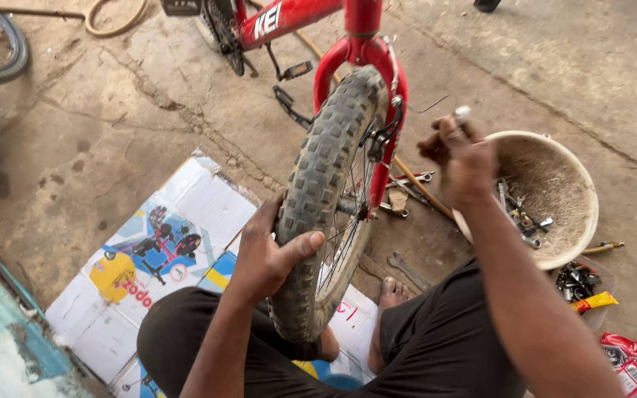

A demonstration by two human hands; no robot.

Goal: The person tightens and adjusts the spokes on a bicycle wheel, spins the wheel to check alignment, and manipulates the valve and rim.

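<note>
A knobby front tyre [326, 199] of a red bicycle [355, 29], at centre, is gripped by the left hand [270, 254]. At two o'clock, a small metal tool [462, 113] is clenched in the right hand [462, 158]. Flattened cardboard [164, 258] is spread over cracked concrete floor [112, 110]; a dusty bowl [554, 199] lies at three o'clock.

A cracked, stained concrete floor [134, 110] is seen in daylight. Flattened printed cardboard [186, 221] is laid on it, and a hose [116, 21] is coiled beyond.
</note>
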